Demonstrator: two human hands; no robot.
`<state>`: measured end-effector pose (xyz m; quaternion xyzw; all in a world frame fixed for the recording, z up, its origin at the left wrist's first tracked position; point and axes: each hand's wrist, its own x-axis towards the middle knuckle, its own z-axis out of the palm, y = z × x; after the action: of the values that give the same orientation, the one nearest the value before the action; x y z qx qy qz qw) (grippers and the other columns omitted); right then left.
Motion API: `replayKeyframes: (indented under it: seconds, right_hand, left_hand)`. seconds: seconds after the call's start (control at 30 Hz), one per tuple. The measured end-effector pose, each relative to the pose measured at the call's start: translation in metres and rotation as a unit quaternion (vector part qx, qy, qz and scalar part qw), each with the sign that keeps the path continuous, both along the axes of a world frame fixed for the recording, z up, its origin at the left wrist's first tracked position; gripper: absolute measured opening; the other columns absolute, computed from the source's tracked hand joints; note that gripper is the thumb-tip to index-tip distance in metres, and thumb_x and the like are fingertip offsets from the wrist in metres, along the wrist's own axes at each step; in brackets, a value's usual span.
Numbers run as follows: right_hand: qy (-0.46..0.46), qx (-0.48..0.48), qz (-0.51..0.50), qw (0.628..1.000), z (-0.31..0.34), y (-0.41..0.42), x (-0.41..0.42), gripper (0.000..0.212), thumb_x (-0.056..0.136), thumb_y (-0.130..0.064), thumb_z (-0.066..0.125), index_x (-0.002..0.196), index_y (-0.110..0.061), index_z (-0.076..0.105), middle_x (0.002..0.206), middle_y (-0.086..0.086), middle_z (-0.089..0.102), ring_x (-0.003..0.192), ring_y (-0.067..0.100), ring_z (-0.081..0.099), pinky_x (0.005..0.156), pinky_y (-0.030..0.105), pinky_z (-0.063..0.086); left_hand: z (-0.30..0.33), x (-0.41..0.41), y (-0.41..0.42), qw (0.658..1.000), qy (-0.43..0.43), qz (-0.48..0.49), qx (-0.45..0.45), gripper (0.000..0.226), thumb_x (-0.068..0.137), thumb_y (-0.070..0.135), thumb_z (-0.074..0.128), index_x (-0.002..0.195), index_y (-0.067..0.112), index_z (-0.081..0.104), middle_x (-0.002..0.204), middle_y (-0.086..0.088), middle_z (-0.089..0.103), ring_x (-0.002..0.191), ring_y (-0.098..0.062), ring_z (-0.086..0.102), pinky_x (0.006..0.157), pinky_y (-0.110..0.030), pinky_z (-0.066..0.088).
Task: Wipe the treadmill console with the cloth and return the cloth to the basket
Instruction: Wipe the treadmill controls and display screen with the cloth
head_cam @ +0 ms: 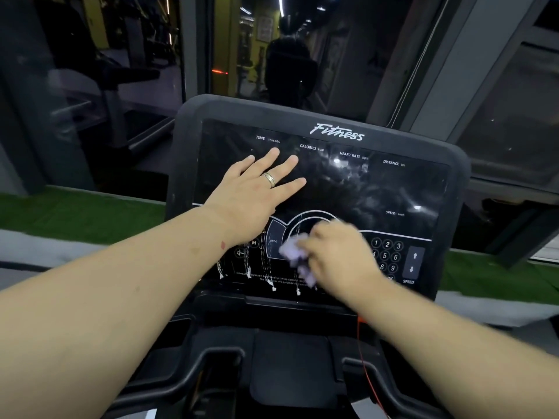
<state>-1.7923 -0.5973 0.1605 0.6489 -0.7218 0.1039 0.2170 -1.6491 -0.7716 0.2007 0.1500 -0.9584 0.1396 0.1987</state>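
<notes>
Head view: black treadmill console (393,189) fills middle of frame. Left hand (257,192) lies flat on dark screen, left of middle, fingers spread open, ring (269,179) on one finger. Right hand (335,255) blurry, low on console beside number buttons (387,255), fingers closed around small pale purple cloth (295,255). Cloth touches panel near round dial. White wet drips (248,272) run down bottom left of panel. Red cord (364,358) hangs lower right.

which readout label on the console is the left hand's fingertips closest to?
TIME, the leftmost label. The left hand lies flat just below it; CALORIES is next, HEART RATE and DISTANCE farther right.
</notes>
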Motion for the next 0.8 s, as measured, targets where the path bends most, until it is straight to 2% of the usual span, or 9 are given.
replayKeyframes:
  seconds: [0.1, 0.13, 0.23, 0.3, 0.37, 0.47, 0.57, 0.67, 0.8]
  right_hand:
    - [-0.050, -0.111, -0.073, 0.990, 0.019, -0.017, -0.009, 0.033, 0.072, -0.017, 0.047, 0.085, -0.020, 0.078, 0.077, 0.003, 0.058, 0.071, 0.030, 0.052, 0.061, 0.036, 0.047]
    - [-0.054, -0.112, -0.068, 0.990, 0.007, -0.014, -0.003, 0.033, 0.073, -0.019, 0.046, 0.085, -0.018, 0.076, 0.077, 0.003, 0.057, 0.071, 0.029, 0.051, 0.061, 0.037, 0.047]
    - [-0.022, -0.024, 0.010, 0.999, -0.028, 0.011, 0.016, 0.032, 0.071, -0.030, 0.047, 0.085, -0.021, 0.074, 0.078, 0.002, 0.056, 0.068, 0.028, 0.050, 0.056, 0.036, 0.045]
    - [0.037, 0.003, 0.044, 0.998, -0.014, 0.007, 0.004, 0.032, 0.069, -0.034, 0.048, 0.084, -0.026, 0.075, 0.077, 0.000, 0.058, 0.068, 0.029, 0.053, 0.057, 0.033, 0.040]
    - [0.049, -0.045, -0.001, 0.998, 0.014, -0.010, -0.009, 0.028, 0.070, -0.026, 0.050, 0.082, -0.025, 0.076, 0.076, 0.001, 0.059, 0.068, 0.030, 0.053, 0.058, 0.033, 0.038]
    - [-0.030, -0.135, -0.066, 0.988, 0.012, -0.020, -0.005, 0.031, 0.074, -0.018, 0.049, 0.086, -0.018, 0.077, 0.078, 0.003, 0.056, 0.069, 0.028, 0.048, 0.058, 0.036, 0.043]
    - [-0.007, -0.043, -0.003, 0.999, -0.025, 0.002, 0.016, 0.020, 0.071, -0.025, 0.061, 0.086, -0.023, 0.075, 0.079, 0.001, 0.055, 0.070, 0.027, 0.048, 0.058, 0.037, 0.044]
    - [0.073, 0.004, 0.020, 0.997, -0.001, -0.003, 0.002, 0.024, 0.060, -0.029, 0.079, 0.084, -0.030, 0.075, 0.079, -0.003, 0.058, 0.071, 0.027, 0.052, 0.061, 0.031, 0.033]
    - [-0.002, -0.135, -0.078, 0.988, 0.037, -0.029, -0.010, 0.030, 0.076, -0.016, 0.054, 0.092, -0.024, 0.078, 0.080, 0.002, 0.059, 0.071, 0.030, 0.051, 0.060, 0.035, 0.042]
  left_hand:
    - [-0.003, -0.001, -0.001, 1.000, 0.016, -0.003, 0.004, 0.079, 0.102, 0.019, 0.051, 0.161, 0.043, 0.005, 0.171, 0.008, -0.012, 0.157, -0.023, -0.014, 0.127, -0.046, 0.001]
    - [-0.004, -0.001, -0.002, 1.000, 0.017, -0.005, 0.003, 0.078, 0.102, 0.020, 0.051, 0.161, 0.043, 0.005, 0.171, 0.008, -0.012, 0.157, -0.023, -0.013, 0.127, -0.046, 0.001]
    - [-0.005, -0.001, -0.003, 1.000, 0.020, -0.011, 0.001, 0.076, 0.103, 0.021, 0.050, 0.161, 0.043, 0.006, 0.171, 0.008, -0.011, 0.157, -0.023, -0.013, 0.127, -0.047, 0.002]
    - [-0.007, -0.002, -0.004, 1.000, 0.024, -0.010, -0.001, 0.079, 0.101, 0.019, 0.053, 0.161, 0.043, 0.006, 0.171, 0.007, -0.010, 0.157, -0.023, -0.012, 0.127, -0.046, 0.002]
    - [-0.008, -0.004, -0.003, 1.000, 0.028, -0.010, -0.004, 0.084, 0.098, 0.016, 0.056, 0.161, 0.043, 0.007, 0.171, 0.007, -0.011, 0.157, -0.024, -0.013, 0.126, -0.046, 0.001]
    - [-0.010, -0.003, -0.004, 0.999, 0.034, -0.008, -0.008, 0.085, 0.097, 0.014, 0.058, 0.161, 0.042, 0.008, 0.171, 0.006, -0.010, 0.157, -0.024, -0.012, 0.126, -0.046, 0.001]
    - [-0.010, -0.004, -0.004, 0.999, 0.032, -0.008, -0.016, 0.084, 0.098, 0.015, 0.057, 0.161, 0.041, 0.007, 0.171, 0.006, -0.010, 0.158, -0.025, -0.011, 0.126, -0.046, 0.002]
    - [-0.010, -0.004, -0.003, 0.999, 0.030, -0.007, -0.012, 0.085, 0.098, 0.015, 0.057, 0.160, 0.042, 0.006, 0.171, 0.006, -0.011, 0.157, -0.025, -0.012, 0.126, -0.046, 0.001]
    - [-0.010, -0.004, -0.005, 0.999, 0.039, -0.011, -0.003, 0.085, 0.097, 0.013, 0.056, 0.161, 0.042, 0.008, 0.171, 0.007, -0.010, 0.158, -0.024, -0.011, 0.126, -0.045, 0.000]
